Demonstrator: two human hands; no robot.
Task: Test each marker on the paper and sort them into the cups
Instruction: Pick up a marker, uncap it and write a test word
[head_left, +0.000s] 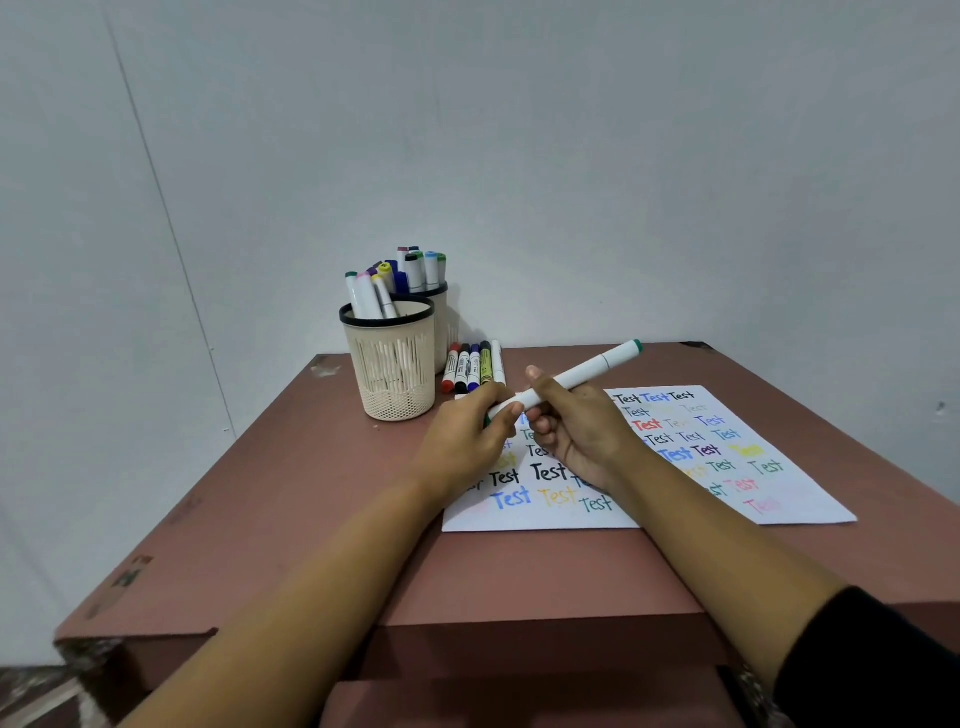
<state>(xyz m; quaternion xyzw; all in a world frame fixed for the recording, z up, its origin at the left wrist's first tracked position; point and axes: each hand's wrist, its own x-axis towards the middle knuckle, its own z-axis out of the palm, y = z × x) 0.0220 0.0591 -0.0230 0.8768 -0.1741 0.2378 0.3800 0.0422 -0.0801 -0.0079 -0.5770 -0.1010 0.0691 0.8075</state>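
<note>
A white marker with green caps (582, 371) is held slantwise above the paper (675, 499). My right hand (582, 431) grips its barrel near the middle. My left hand (467, 441) pinches its lower end, where a bit of green shows. The upper green cap points to the far right. The white paper is covered with the word "Test" in many colours. Several loose markers (472, 366) lie side by side next to the cups. The near cream cup (392, 364) and the far cup (441, 312) behind it both hold several markers.
Everything sits on a reddish-brown table (291, 509) pushed against a pale wall. The table's front edge has a step down near me. A black sleeve (872, 660) covers my right upper forearm.
</note>
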